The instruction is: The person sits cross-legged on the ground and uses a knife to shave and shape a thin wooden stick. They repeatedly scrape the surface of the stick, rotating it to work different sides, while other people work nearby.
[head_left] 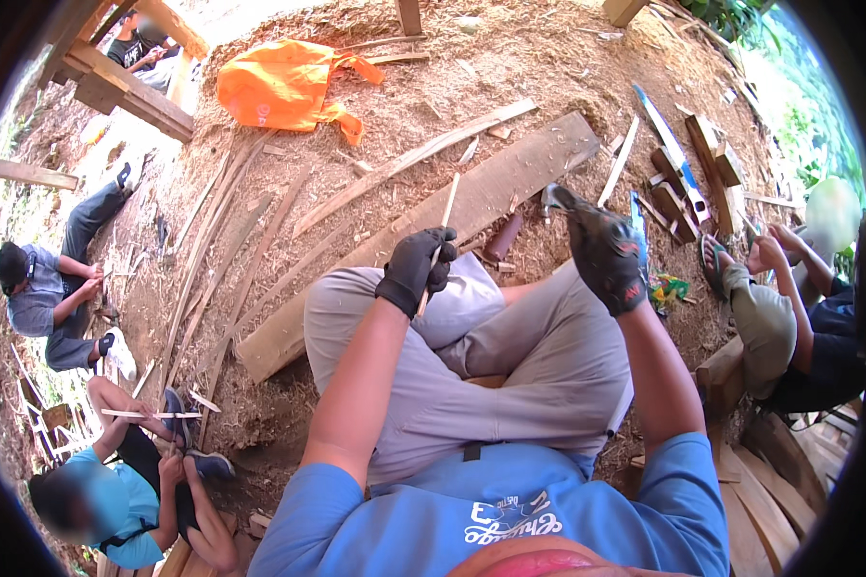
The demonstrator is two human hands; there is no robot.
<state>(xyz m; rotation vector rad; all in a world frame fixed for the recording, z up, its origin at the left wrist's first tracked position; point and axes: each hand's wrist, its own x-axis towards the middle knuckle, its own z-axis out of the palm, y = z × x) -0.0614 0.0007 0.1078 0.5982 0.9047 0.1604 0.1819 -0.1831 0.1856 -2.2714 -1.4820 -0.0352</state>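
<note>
Left gloved hand [420, 267] grips a thin stick [451, 200], right gloved hand [607, 252] seemingly a metallic tool [557, 198]: apparently stick-shaping, the next move calling for steady alignment.

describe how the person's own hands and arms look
The left hand and right hand wear dark, close-fitting gloves ending at the wrist. The right glove shows small red markings. Blue short sleeves cover the upper arms; the forearms are bare.

Ground [269, 413] strewn with shavings [510, 67], orange bag [277, 88] laid at far side, broad plank [510, 179] set slantwise, thin strips [409, 165] scattered alongside
</note>
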